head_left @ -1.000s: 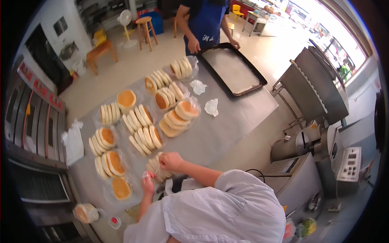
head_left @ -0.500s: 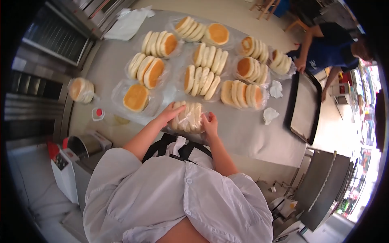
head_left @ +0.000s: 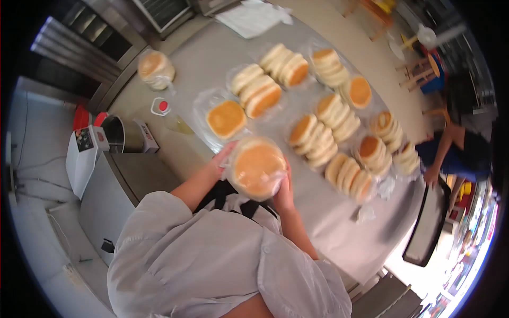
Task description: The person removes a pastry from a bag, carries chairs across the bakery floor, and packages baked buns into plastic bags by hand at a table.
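Observation:
Between my two hands, above the near edge of the metal table [head_left: 339,228], is a bagged stack of round breads [head_left: 258,165], its browned face turned up. My left hand [head_left: 225,159] grips its left side, and my right hand [head_left: 284,183] its right side; the bag partly hides the fingers. Just beyond lies a bag with a single browned face showing [head_left: 226,118]. Several more bagged rows of bread [head_left: 313,140] rest across the table. One bagged stack [head_left: 156,69] stands apart at the far left.
A white cloth [head_left: 252,17] lies at the table's far end. Left of the table is a bottle with a red cap [head_left: 161,106], near a metal pot [head_left: 122,133]. At the right, a person [head_left: 458,151] holds a black-rimmed tray [head_left: 427,222]. Crumpled plastic [head_left: 366,213] lies near the bread.
The view has turned. The bagged stack in my hands, earlier lying sideways at the table edge, is now raised with its round face up, and both hands hold its sides.

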Available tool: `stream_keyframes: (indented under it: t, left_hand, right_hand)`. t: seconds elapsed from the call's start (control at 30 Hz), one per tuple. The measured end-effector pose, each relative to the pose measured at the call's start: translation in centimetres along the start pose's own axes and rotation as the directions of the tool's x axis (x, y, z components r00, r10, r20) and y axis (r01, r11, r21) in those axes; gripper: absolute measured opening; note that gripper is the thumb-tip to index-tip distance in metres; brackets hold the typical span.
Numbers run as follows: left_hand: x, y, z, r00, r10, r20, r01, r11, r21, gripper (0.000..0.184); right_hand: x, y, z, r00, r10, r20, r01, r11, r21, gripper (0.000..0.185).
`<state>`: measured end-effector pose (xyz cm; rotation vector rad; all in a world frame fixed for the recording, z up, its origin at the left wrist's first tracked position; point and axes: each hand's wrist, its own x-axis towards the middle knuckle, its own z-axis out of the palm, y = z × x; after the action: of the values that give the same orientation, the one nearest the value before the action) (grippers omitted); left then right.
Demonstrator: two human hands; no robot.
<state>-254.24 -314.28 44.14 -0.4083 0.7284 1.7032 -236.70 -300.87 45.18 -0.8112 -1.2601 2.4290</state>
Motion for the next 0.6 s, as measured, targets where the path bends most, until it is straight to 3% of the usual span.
stream_keyframes:
  t: [0.03, 0.07, 0.13, 0.17, 0.2, 0.23, 0.3, 0.37, 0.43, 0.5, 0.6]
  left_hand:
    - [-0.1, 1.1, 0.8, 0.982, 0.01, -0.189, 0.002, 0.998, 0.067, 0.043]
    - [0.6, 3.0, 0.3, 0.982, 0.032, -0.185, -0.022, 0.998, 0.06, 0.043]
    - [2.3, 8.1, -1.1, 0.996, 0.092, -0.017, -0.077, 0.905, 0.419, 0.05]
    - [1.9, 11.8, -0.8, 0.995, 0.094, -0.012, -0.081, 0.902, 0.423, 0.05]
    - [0.5, 15.9, 0.5, 0.987, 0.157, -0.015, -0.124, 0.831, 0.542, 0.051]
    - [-0.4, 19.4, 1.0, 0.975, 0.22, -0.016, -0.159, 0.752, 0.64, 0.052]
    - [-0.2, 26.5, -0.3, 0.981, 0.191, 0.013, -0.163, 0.795, 0.585, 0.057]
    - [0.1, 33.3, -1.0, 0.97, 0.235, -0.053, -0.121, 0.664, 0.738, 0.06]
    - [1.1, 40.2, -1.4, 0.961, 0.199, -0.19, 0.046, 0.564, 0.825, 0.064]
    - [3.4, 46.1, -3.8, 0.965, 0.205, -0.164, -0.024, 0.689, 0.724, 0.063]
    - [3.8, 51.9, -2.4, 0.923, 0.233, -0.307, 0.096, 0.632, 0.769, 0.061]
  right_hand:
    - [1.2, 1.2, 1.0, 0.995, 0.094, 0.025, -0.097, 0.976, 0.195, 0.055]
    - [2.4, 1.5, 2.2, 0.995, 0.059, 0.081, -0.074, 0.978, 0.193, 0.058]
    - [5.7, -0.9, 6.7, 0.994, 0.009, 0.11, -0.024, 0.99, 0.14, 0.057]
    - [7.6, -2.1, 9.7, 0.992, -0.041, 0.12, 0.029, 0.995, 0.097, 0.055]
    - [9.6, -2.3, 12.8, 0.999, -0.05, 0.008, 0.05, 0.996, 0.068, 0.054]
    - [12.0, -1.6, 14.7, 0.999, -0.042, 0.009, 0.041, 0.997, 0.058, 0.054]
    - [18.3, 0.8, 18.2, 0.993, 0.105, 0.051, -0.112, 0.983, 0.147, 0.062]
    - [24.6, 2.6, 22.8, 0.989, 0.107, 0.103, -0.124, 0.975, 0.184, 0.064]
    - [30.5, 3.3, 28.1, 0.992, 0.034, 0.124, -0.049, 0.991, 0.124, 0.07]
    - [34.8, 3.9, 32.6, 0.999, 0.042, 0.026, -0.042, 0.999, 0.004, 0.078]
    - [38.6, 5.2, 37.2, 0.995, 0.07, -0.066, -0.072, 0.997, -0.022, 0.083]
